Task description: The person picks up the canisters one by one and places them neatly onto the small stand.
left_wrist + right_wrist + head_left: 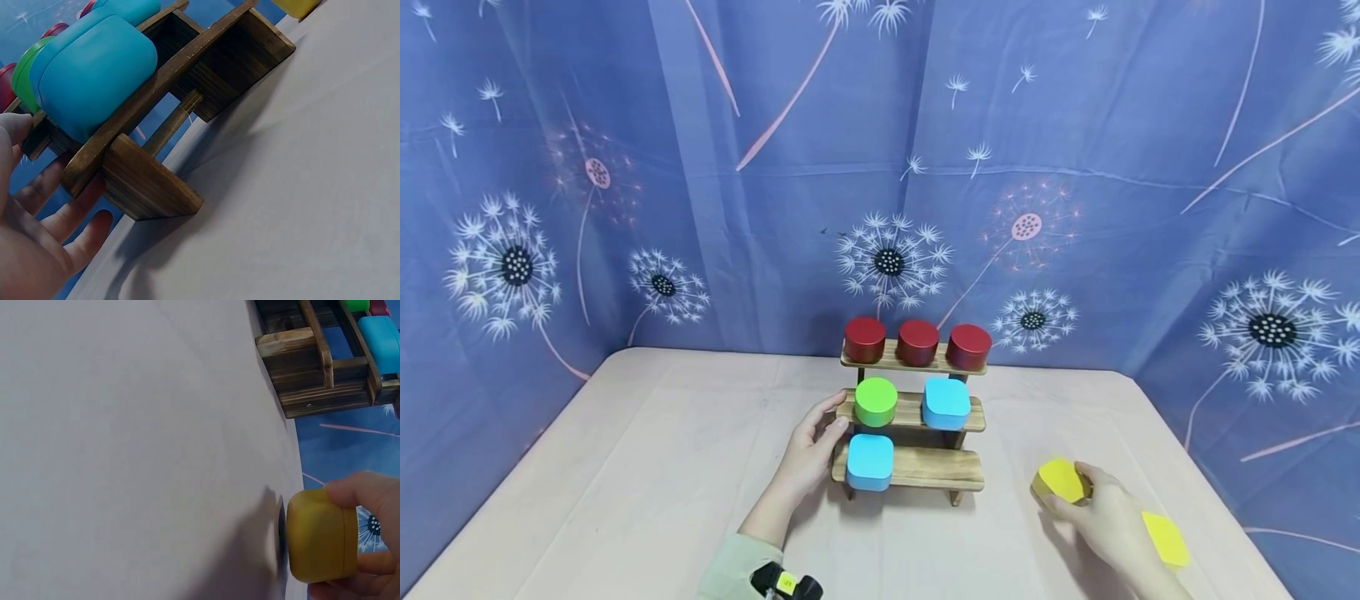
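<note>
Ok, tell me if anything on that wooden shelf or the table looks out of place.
Nothing is spilled or damaged. Only the two yellow pieces sit off the wooden shelf: one yellow tin in the right hand, one flat yellow piece on the table.

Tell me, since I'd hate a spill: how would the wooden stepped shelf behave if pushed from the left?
The wooden stepped shelf looks rigid and would probably slide rather than bend. Its loose red tins sit highest and seem likeliest to topple. The left hand rests against its end.

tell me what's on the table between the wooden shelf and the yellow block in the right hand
Nothing: in the head view only bare table separates the wooden shelf from the yellow block held by the right hand. The right wrist view shows the same bare stretch.
</note>
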A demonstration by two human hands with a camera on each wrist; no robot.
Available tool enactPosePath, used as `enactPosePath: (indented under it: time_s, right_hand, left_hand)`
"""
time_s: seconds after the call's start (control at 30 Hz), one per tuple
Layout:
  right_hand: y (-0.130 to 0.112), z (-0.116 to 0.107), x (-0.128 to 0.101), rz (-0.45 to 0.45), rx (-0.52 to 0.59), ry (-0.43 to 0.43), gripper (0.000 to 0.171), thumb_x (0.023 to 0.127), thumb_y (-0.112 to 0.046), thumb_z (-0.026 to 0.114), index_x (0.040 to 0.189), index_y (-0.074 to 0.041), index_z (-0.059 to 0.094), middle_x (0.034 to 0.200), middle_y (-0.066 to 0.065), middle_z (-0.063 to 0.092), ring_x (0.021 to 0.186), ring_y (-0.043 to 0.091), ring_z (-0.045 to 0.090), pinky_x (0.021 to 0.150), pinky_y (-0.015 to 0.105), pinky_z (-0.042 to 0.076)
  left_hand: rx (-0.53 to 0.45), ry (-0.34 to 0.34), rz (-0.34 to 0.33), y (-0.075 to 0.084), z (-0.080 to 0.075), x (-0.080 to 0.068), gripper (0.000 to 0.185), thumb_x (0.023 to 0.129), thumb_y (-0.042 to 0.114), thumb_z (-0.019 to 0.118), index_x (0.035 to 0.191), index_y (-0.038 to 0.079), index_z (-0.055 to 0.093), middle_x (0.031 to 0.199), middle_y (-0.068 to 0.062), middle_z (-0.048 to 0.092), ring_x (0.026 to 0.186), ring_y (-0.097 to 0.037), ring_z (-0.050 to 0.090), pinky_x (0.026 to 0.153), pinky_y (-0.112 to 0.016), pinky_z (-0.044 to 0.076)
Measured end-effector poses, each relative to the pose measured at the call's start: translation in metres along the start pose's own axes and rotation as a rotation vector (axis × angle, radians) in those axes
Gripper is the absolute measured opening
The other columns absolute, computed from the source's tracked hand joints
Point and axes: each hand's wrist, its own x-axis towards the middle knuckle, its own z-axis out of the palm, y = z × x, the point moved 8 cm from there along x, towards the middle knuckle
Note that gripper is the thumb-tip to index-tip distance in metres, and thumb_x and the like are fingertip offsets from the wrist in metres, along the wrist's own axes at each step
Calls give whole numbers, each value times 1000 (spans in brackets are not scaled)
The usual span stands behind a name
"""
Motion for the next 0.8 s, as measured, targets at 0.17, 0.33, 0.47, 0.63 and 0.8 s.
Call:
enactPosePath:
  time_s: [0.17,0.33,0.47,0.63,0.8]
  right_hand:
    - [-9,-3,-1,-47,24,39,80,79,-40,73,130,14,43,121,36,54,107,45,55,92,57,43]
    - [-21,-6,-4,-74,54,78,78,79,-42,73,131,10,45,119,32,57,105,42,57,90,56,45]
    - [-31,-8,-6,-123,72,116,73,78,-38,75,129,8,49,117,28,60,101,37,59,84,49,49]
    - [-44,-11,-7,-197,106,148,65,76,-29,77,125,6,54,116,24,61,98,31,60,73,34,50]
    - [-54,-11,-9,-242,141,153,64,75,-26,79,125,5,54,113,20,63,95,28,60,70,29,51]
  left_hand:
    - [-9,-2,-6,1,0,0,43,98,16,50,141,13,44,140,-14,46,123,-27,48,104,-29,41]
    - [-6,-7,2,0,0,0,43,98,15,50,141,13,43,142,-13,45,125,-28,47,105,-33,40]
    - [1,-8,2,-1,0,0,43,98,15,50,140,14,44,140,-14,47,122,-27,49,103,-30,42]
    - [-1,-14,11,-2,-1,0,42,98,16,51,140,15,44,134,-15,51,118,-25,52,96,-20,45]
    - [1,-18,19,-2,-1,0,42,98,18,51,140,15,45,133,-15,52,116,-23,53,93,-16,45]
